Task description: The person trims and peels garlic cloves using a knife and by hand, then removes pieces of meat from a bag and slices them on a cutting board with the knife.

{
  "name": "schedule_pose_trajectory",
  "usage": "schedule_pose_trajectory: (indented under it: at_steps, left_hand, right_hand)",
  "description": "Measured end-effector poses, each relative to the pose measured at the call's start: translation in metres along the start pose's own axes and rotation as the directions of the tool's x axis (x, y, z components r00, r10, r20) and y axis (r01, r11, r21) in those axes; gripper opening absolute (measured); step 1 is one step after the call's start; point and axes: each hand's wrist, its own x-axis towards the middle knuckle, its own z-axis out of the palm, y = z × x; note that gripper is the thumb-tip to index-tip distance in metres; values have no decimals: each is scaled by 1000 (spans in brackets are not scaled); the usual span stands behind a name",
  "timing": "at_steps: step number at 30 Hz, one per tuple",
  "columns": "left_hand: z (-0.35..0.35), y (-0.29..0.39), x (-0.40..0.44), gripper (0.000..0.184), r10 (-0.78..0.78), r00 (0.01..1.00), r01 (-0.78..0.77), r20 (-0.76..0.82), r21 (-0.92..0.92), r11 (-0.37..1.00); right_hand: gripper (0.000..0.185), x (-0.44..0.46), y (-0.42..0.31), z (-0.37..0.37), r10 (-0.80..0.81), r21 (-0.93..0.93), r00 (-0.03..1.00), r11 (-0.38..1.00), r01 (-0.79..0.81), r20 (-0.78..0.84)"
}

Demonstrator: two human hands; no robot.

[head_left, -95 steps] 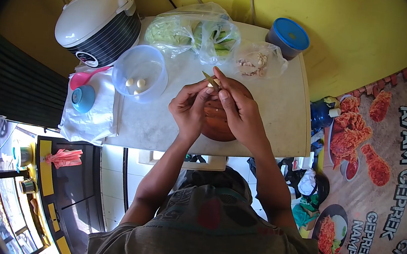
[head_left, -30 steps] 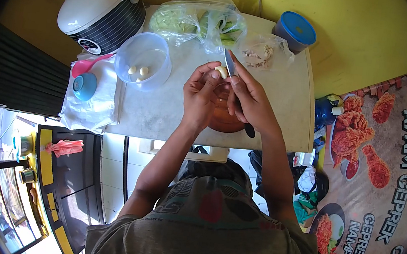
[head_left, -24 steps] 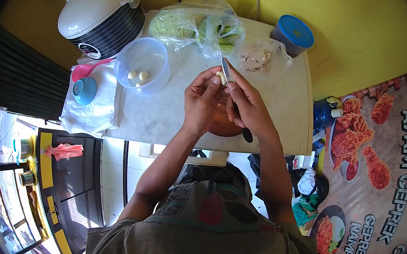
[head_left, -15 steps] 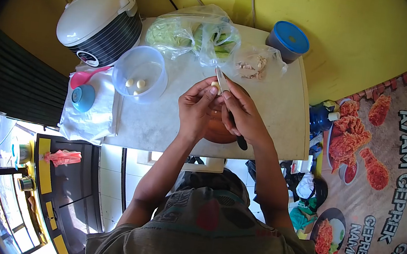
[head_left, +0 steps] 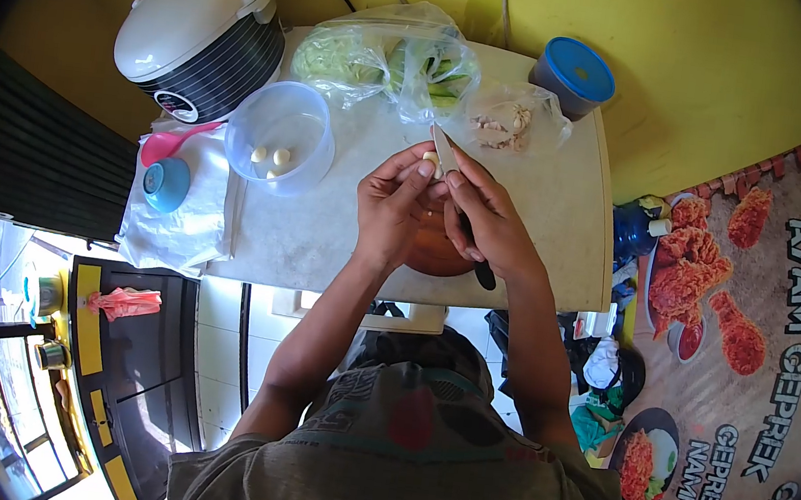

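Observation:
My left hand is closed, pinching a pale garlic clove between thumb and fingers. My right hand grips a knife, its blade up against the clove and its dark handle end poking out below the palm. Under both hands, partly hidden, is a round reddish-brown dish. To the left, a clear plastic tub contains several peeled cloves. Beyond my right hand lies a thin plastic bag with garlic and skins.
At the table's back are bagged green vegetables and a blue-lidded container. A rice cooker stands back left. A blue bowl and pink ladle rest on white paper. The table's front edge is close to my body.
My hands stay together at the clove, with small shifts of the fingers and blade. The whole view has shifted slightly.

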Motion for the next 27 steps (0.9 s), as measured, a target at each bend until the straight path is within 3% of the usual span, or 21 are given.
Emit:
schedule_pose_trajectory:
  at_steps: [17, 23, 27]
  left_hand:
    - [-6, -6, 0, 27, 28, 1000, -28, -8, -14, 1000]
    - [-2, -4, 0, 28, -8, 1000, 8, -13, -24, 1000]
    - [-4, -5, 0, 28, -10, 1000, 10, 2, -35, 999]
  right_hand:
    - [46, 0, 1, 4, -40, -61, 999, 997, 40, -9]
    - [46, -1, 1, 0, 37, 42, 999, 998, -37, -5]
    - [46, -1, 5, 0, -13, -21, 1000, 1000, 13, -17]
